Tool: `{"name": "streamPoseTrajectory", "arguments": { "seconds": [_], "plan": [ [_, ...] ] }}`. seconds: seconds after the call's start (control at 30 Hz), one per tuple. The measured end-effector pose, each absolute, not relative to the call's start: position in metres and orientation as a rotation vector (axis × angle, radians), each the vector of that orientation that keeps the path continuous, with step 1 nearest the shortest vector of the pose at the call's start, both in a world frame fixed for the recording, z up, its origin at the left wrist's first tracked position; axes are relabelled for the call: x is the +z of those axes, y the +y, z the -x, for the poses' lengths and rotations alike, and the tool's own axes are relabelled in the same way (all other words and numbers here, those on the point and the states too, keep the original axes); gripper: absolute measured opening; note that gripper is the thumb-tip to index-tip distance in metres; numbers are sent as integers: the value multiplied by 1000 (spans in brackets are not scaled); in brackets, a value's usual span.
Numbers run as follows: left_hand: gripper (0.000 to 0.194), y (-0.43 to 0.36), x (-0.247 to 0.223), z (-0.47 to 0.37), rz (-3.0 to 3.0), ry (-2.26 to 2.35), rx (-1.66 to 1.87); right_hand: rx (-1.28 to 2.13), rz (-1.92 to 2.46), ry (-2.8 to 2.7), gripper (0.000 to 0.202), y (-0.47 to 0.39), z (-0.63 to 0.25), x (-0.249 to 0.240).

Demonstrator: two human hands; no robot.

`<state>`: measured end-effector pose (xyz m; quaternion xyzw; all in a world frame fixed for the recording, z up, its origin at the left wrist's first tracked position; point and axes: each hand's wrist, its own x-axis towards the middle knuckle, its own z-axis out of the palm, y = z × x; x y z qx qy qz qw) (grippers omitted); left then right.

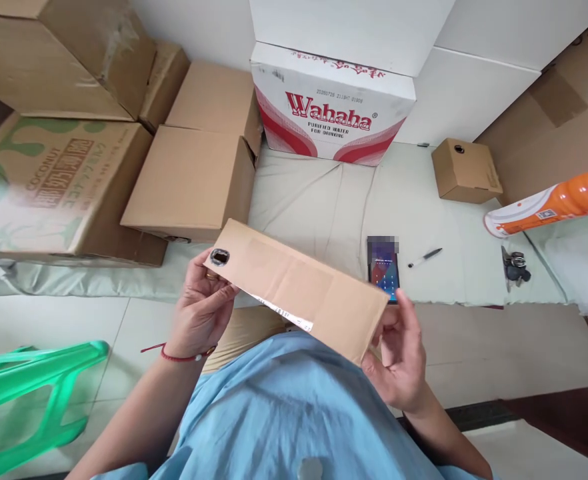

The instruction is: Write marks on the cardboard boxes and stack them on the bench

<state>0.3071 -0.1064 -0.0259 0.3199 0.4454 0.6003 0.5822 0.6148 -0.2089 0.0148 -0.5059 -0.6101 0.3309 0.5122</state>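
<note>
A long brown cardboard box (299,280) is held up in front of my body, tilted down toward the right. Near its left end is a dark-rimmed hole (219,257), and a white label (287,312) shows along the lower edge. My left hand (201,303), with a red cord bracelet at the wrist, grips the left end from below. At the right end my right hand (397,357) holds the box between thumb and fingers, some of them hidden behind it. Just beyond the right end a phone (384,267) with a lit screen lies on the covered surface.
Cardboard boxes (184,177) are stacked on the left, and a white and red Wahaha carton (331,110) stands at the back. To the right are a small box (467,170), an orange bottle (549,203), a pen (425,258) and keys (517,267). A green stool (49,393) stands lower left.
</note>
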Motion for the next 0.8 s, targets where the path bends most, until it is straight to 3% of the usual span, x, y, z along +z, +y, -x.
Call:
{"name": "streamPoseTrajectory", "arguments": {
  "seconds": [0.13,0.27,0.47,0.57,0.67,0.8],
  "plan": [
    [58,-86,-33,-321,-885,1011,1396,933,1299,-1619,93,-221,-625,6],
    [59,-53,-33,-348,-1012,962,1390,814,1413,-1564,89,-224,-626,4],
    [85,-46,-52,-377,-1246,1121,1116,615,1387,-2018,52,-218,-621,9],
    [70,-70,-52,-377,-1357,1284,1132,570,1490,-2053,43,-206,-657,10],
    [54,-93,-31,-368,-1625,1258,1194,356,1886,-1897,33,-180,-722,4],
    [50,-106,9,-358,-2126,888,1091,144,2522,-1899,51,-128,-793,-10]
  ]
}}
